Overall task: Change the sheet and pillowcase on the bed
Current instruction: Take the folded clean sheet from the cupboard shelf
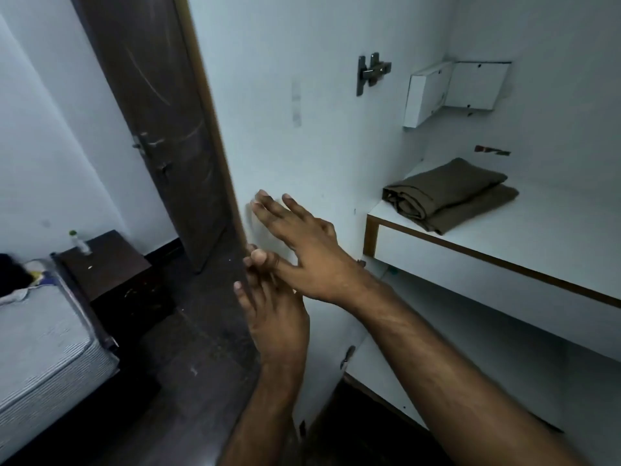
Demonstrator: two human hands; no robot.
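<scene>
The right hand [309,250] reached forward with fingers straight and spread, crossing just above the left hand [272,317], fingers also extended.

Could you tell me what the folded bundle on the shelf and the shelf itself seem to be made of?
The bundle looks like soft woven cloth, matte olive-brown: it sags and shows folded layers. The shelf seems to be white laminated board with a smooth, slightly glossy face and brown edge banding, though the core is hidden.
</scene>
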